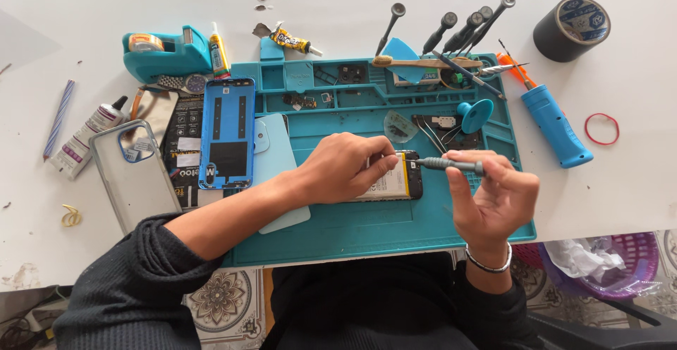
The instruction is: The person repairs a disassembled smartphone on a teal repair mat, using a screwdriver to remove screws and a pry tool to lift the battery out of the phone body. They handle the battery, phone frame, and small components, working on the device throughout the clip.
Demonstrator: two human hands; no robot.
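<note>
Left sleeve: dark charcoal knit sleeve point(134, 279), ribbed weave, pushed up so it bunches near the elbow at the lower left of the frame.
Left hand point(345, 166): bare, no ring or watch visible.
Right hand point(493, 195): bare.
Right wrist: thin silver metal bangle point(488, 262) (plain, a single loop).
Torso: same dark knit fabric point(381, 308) along the bottom centre.

Matt rubbery-looking teal mat point(367, 226); glossy blue plastic cover point(226, 133) at nine o'clock; screwdriver point(451, 165) probably metal, grey, ridged.
</note>
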